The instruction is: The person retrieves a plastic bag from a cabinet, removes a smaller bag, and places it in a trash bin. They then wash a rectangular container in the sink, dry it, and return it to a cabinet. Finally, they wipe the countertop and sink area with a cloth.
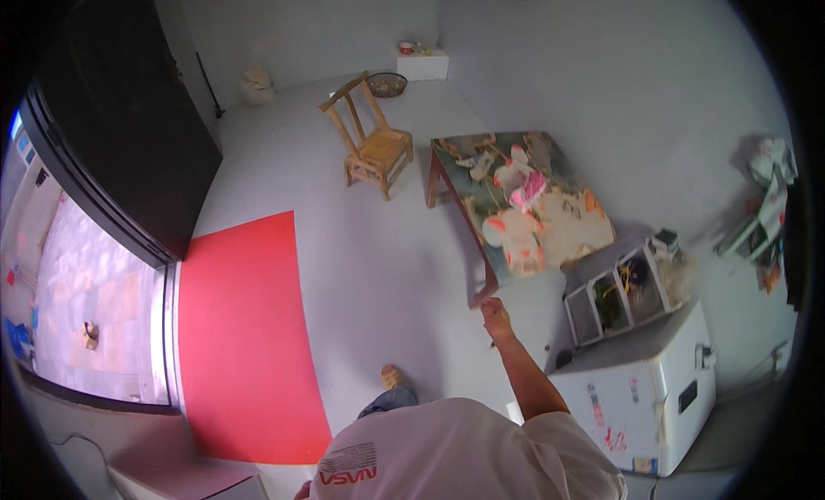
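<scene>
My right hand (495,312) is stretched forward, just in front of the near corner of a low wooden table; its fingers look curled, and I cannot tell whether they hold anything. Only a sliver of my left hand (303,491) shows at the bottom edge, beside my white T-shirt, so its fingers are hidden. The table (567,229) has a patterned top with printed flowers. On it lies a pink and white item (528,191), perhaps a shoe or a cloth. One of my feet (390,376) shows on the grey floor.
A wooden chair (380,145) stands beyond the table's left side. A red mat (248,345) lies by the open dark door (122,100). To the right are a white-framed rack (615,300) and a white chest freezer (619,403). A wire basket (387,85) sits near the back wall.
</scene>
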A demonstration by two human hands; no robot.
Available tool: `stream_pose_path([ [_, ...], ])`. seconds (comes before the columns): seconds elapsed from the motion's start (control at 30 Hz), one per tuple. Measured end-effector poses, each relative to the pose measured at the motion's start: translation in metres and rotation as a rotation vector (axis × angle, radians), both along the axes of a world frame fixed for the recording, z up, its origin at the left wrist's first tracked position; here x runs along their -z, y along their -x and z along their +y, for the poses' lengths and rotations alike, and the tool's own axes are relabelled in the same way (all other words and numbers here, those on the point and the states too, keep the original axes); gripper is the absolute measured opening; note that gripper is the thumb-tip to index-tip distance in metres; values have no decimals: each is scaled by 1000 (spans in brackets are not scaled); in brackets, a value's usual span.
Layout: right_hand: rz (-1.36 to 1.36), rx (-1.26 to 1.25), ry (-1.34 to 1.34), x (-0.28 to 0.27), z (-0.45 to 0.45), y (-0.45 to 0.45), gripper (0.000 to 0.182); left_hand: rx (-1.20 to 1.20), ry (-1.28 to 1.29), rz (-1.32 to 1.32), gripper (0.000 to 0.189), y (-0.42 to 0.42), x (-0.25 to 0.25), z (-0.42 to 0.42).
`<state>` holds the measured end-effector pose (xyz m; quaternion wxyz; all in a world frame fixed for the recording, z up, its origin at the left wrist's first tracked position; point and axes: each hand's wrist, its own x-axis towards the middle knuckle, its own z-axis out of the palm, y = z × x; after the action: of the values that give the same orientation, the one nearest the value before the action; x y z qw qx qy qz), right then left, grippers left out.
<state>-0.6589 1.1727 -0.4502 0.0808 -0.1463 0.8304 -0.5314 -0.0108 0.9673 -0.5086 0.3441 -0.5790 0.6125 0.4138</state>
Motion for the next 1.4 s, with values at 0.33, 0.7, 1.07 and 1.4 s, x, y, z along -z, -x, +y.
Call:
stream_pose_path([
  [0.33,-95,247,-245,-16,-162,297,55,-486,104,832,26,402,-113,-190],
  [0.7,-277,592,-604,98,-322,629,67,-559,59,-27,27,523,-90,-148],
  [1.07,-351,360,-399,201,-272,749,46,-940,11,-239,28,586,-166,7],
  [1.4,-1143,-310,-92,92,-332,526,31,-1283,250,-81,34,549,-90,147],
])
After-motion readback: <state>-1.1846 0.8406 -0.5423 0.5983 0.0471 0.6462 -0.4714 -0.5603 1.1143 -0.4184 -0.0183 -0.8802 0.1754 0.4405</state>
